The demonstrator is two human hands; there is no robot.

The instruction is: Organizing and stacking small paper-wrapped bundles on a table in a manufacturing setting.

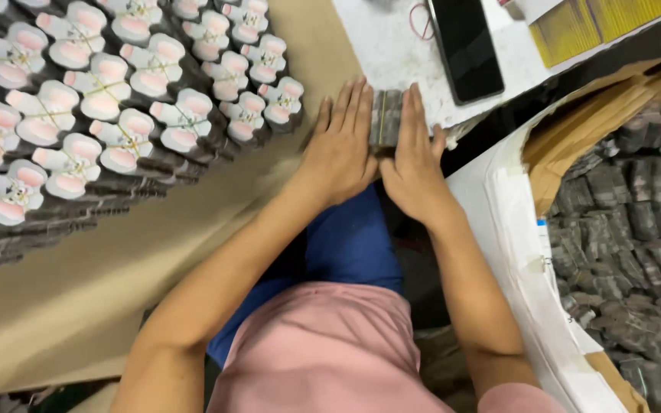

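- The left hand and the right hand lie flat, fingers straight and together, palms turned inward, pressing from either side on a small stack of die-cut cards that stands on edge between them.
- The stack sits at the near edge of the white table, just short of a black phone and a loop of rubber band lying beside it.
- A thin yellowish band seems to run across the stack; whether it is fully on, I cannot tell.
- To square the stack well, I judge the palms should push evenly along the whole length, so no card slips out at the fingertips or at the heel of the hand.
- Keeping the cards' lower edges tapped flat on the table would likely align them before any squeeze is tightened.
- Pressure looks best kept firm but not so hard that the thin cards bow in the middle.
- To the left, on a brown cardboard sheet, lie rows of finished bundles, pink-and-white shaped cards each tied crosswise with a band.
- To the right, a cardboard box holds loose grey stacks piled face down.
- The table edge is close, so care is needed that the stack does not tip toward the lap.
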